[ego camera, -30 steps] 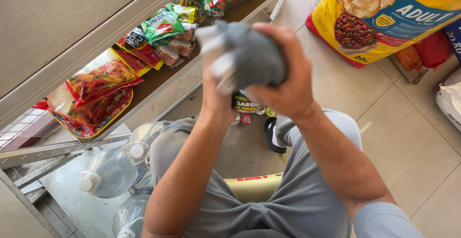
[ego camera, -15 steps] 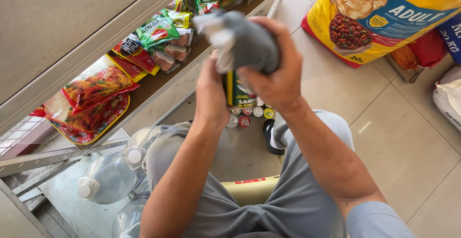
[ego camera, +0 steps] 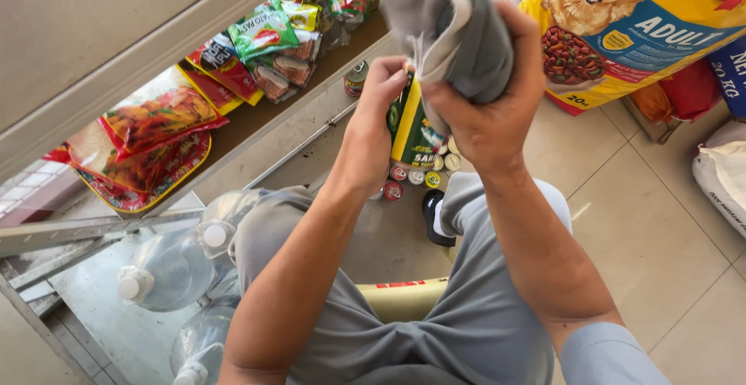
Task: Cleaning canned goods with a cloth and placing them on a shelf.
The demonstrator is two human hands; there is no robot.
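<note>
Left hand (ego camera: 373,132) is gripping an upright yellow-green can (ego camera: 412,125), long axis vertical, while right hand (ego camera: 489,105) is clutching a grey cloth (ego camera: 447,20) against its top, above the floor (ego camera: 645,222).

Beige tiled floor (ego camera: 645,222), low metal shelf (ego camera: 256,121) stocked with snack packets (ego camera: 155,125), evenly lit shop interior.

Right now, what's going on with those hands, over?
Left hand grips yellow-green can. Right hand presses grey cloth onto its top. More cans on floor below; nothing blocking.
</note>
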